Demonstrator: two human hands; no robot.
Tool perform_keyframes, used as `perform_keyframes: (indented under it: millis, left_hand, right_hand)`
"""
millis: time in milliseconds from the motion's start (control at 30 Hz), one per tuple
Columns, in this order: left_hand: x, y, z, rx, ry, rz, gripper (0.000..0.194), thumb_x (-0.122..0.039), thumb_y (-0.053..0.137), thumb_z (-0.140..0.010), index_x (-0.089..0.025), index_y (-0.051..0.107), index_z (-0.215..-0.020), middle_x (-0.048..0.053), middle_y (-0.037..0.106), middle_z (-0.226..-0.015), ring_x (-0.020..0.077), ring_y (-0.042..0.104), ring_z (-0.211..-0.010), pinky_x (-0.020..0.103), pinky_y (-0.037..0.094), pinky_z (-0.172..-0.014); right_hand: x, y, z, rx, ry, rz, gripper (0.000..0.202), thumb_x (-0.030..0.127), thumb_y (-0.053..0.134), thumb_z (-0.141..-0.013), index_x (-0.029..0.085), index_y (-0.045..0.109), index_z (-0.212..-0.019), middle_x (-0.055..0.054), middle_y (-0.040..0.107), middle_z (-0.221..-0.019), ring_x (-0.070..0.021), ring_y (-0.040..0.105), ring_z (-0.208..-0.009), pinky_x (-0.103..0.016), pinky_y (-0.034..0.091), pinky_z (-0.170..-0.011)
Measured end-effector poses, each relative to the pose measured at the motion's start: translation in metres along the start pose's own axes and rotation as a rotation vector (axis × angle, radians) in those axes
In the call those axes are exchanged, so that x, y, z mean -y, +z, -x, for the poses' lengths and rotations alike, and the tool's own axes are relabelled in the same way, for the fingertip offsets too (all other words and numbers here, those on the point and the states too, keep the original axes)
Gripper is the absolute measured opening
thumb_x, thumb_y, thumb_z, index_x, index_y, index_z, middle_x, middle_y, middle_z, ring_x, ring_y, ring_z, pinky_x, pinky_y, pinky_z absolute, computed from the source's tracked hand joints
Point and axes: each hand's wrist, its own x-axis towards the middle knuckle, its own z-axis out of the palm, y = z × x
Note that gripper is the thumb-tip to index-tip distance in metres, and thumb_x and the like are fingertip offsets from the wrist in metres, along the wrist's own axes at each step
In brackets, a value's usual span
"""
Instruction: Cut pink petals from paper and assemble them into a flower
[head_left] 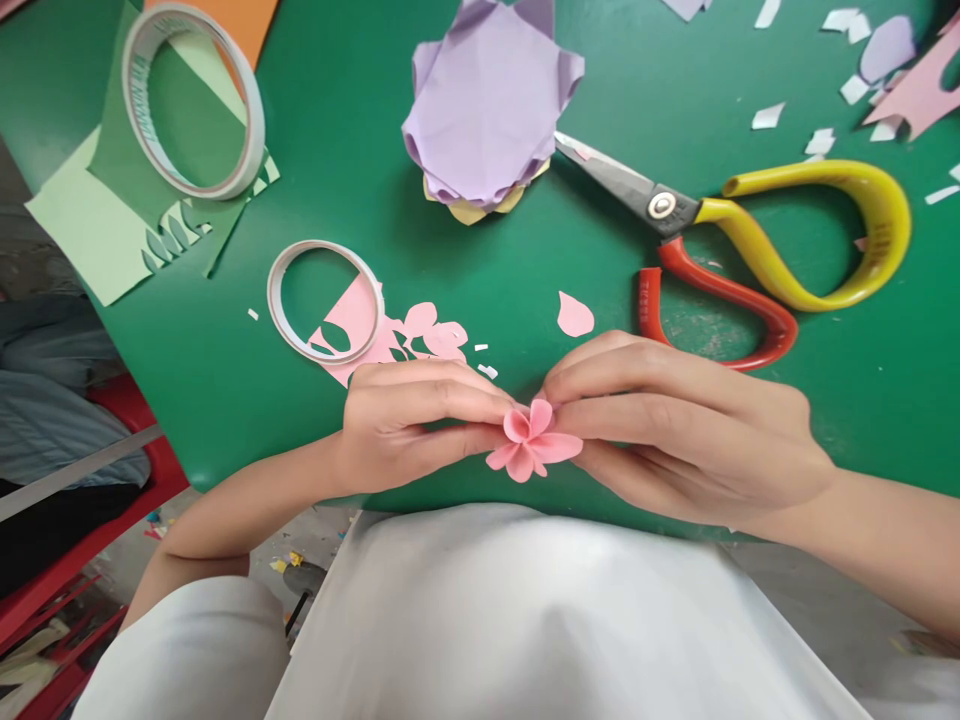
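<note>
A small pink paper flower (534, 440) with several curled petals is held close to the table's near edge. My left hand (427, 415) pinches it from the left between thumb and fingers. From the right, my right hand (682, 430) also grips it, fingertips at its petals. A single loose pink paper petal (576, 314) lies just above my right hand. Beyond my left hand are cut pink paper pieces (435, 335), partly under a small roll of tape (276, 300).
Scissors (661, 205) with yellow and red handles lie open at the right. A purple folded paper shape (491, 100) sits at the back. A larger tape roll (255, 150) rests on green paper sheets (75, 215). White scraps (767, 117) dot the green table (315, 180).
</note>
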Motion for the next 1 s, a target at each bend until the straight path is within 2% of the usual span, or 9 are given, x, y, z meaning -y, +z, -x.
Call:
perform_keyframes:
  millis: [233,600,800,1000]
  left_hand:
    - [-0.0003,0.0003,0.0016,-0.022,-0.021,0.033,0.008,-0.014,0.072,-0.09,-0.017,0.073,-0.083,0.002,0.081,-0.079,0.0113,0.077,-0.07,0.016,0.063,-0.065]
    - [0.0006,0.0002,0.0016,0.006,-0.042,0.0,0.007,-0.019,0.071,-0.093,-0.015,0.072,-0.088,0.003,0.08,-0.08,0.0096,0.076,-0.071,0.016,0.062,-0.067]
    - [-0.0014,-0.0006,0.0007,0.02,-0.024,-0.078,0.005,-0.016,0.071,-0.091,-0.016,0.072,-0.086,0.001,0.08,-0.081,0.0085,0.075,-0.07,0.015,0.062,-0.067]
    - [-0.0022,0.0001,0.0022,0.022,-0.048,-0.047,0.009,-0.021,0.07,-0.093,-0.017,0.073,-0.085,0.002,0.08,-0.08,0.0101,0.075,-0.069,0.017,0.063,-0.066]
  right_hand:
    - [0.0034,-0.0004,0.0033,0.013,0.028,0.011,0.017,0.003,0.067,-0.088,0.019,0.068,-0.093,-0.006,0.071,-0.088,-0.0157,0.07,-0.08,-0.03,0.063,-0.072]
    - [0.0029,0.0006,0.0034,0.021,0.037,0.016,0.019,0.001,0.064,-0.089,0.019,0.067,-0.094,-0.007,0.069,-0.089,-0.0157,0.069,-0.08,-0.03,0.062,-0.072]
    - [0.0033,0.0021,0.0026,-0.002,0.047,0.064,0.02,0.004,0.065,-0.09,0.023,0.068,-0.09,-0.004,0.069,-0.087,-0.0146,0.068,-0.076,-0.029,0.062,-0.072]
    - [0.0036,0.0006,0.0032,0.026,0.031,0.089,0.013,0.009,0.066,-0.092,0.022,0.069,-0.092,-0.005,0.069,-0.087,-0.0153,0.068,-0.077,-0.029,0.062,-0.072]
